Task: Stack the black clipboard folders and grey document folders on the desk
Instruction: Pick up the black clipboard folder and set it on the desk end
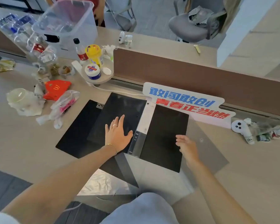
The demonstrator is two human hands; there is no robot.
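Note:
A black clipboard folder (pixel 76 131) with a metal clip lies flat at the left. A second black folder (pixel 120 107) lies tilted over its right part. My left hand (pixel 117 135) rests flat on that second folder, fingers spread. To the right a folder with a white and grey spine (pixel 144 125) and a black cover (pixel 165 135) lies on a grey document folder (pixel 207 152). My right hand (pixel 187 147) hovers at the black cover's right edge, fingers loosely apart, holding nothing. Another dark folder (pixel 123 168) sticks out over the desk's front edge.
A white sign with blue and red characters (pixel 186 101) leans on the brown partition (pixel 192 75) behind the folders. Plastic bags, a red carton (pixel 56 88), bottles and jars crowd the left. A clear bin (pixel 66 21) stands at the back. Small toys lie at the right.

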